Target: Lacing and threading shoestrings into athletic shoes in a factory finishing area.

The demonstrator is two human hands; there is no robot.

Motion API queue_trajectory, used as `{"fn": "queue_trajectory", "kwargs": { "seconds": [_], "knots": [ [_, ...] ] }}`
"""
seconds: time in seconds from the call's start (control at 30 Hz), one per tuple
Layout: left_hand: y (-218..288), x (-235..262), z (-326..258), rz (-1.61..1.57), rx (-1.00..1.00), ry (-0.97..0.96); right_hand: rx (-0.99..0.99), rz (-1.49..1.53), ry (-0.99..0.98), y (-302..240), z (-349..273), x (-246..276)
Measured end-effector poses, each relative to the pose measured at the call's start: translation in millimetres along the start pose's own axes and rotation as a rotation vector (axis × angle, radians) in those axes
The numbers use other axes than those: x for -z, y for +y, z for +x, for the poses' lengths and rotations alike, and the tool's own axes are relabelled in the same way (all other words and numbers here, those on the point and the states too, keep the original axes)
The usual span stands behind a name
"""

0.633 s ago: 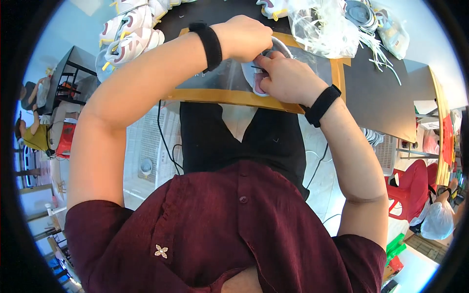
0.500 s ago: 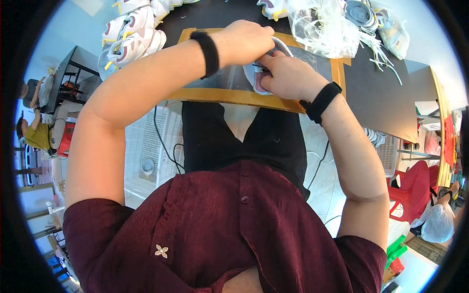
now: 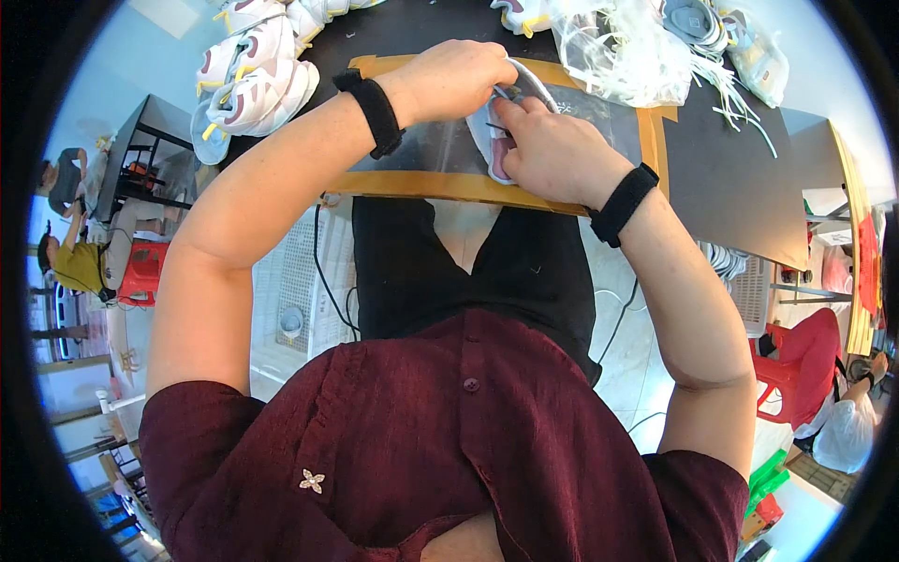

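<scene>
A white shoe upper [image 3: 500,157] with a pinkish part lies on the taped clear sheet [image 3: 421,155] in front of me. My left hand [image 3: 459,80] bends over its far end with the fingers curled down and pressed together. My right hand [image 3: 560,155] grips the near right side, thumb and fingers closed around the edge. A thin dark strand shows between the hands at the shoe's opening. My fingers hide much of the shoe, and the left fingertips are partly covered.
Several white shoes [image 3: 267,98] with yellow tabs crowd the table's back left. At the back right lie a clear bag of white laces [image 3: 623,56], loose laces [image 3: 744,112] and grey coiled pieces [image 3: 693,23]. White crates [image 3: 295,281] stand below. Other people sit at the sides.
My left hand has shifted slightly left, its wrist lower. My right hand has moved a little right and nearer me, fingers still on the shoe. The view has shifted slightly.
</scene>
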State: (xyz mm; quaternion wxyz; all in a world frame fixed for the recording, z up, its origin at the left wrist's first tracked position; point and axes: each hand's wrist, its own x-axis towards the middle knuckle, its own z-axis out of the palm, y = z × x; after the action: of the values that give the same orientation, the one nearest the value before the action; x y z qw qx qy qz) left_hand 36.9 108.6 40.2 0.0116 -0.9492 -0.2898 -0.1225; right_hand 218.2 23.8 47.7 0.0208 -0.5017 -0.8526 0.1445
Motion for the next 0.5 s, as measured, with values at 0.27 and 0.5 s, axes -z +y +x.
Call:
{"fn": "queue_trajectory", "kwargs": {
  "seconds": [0.27, 0.5],
  "knots": [
    [-1, -1, 2, 0.009, 0.000, 0.026, -0.015, 0.074, 0.014, 3, 4, 1],
    [1, 6, 3, -0.009, -0.062, 0.028, 0.051, 0.105, -0.105, 18, 17, 5]
  ]
}}
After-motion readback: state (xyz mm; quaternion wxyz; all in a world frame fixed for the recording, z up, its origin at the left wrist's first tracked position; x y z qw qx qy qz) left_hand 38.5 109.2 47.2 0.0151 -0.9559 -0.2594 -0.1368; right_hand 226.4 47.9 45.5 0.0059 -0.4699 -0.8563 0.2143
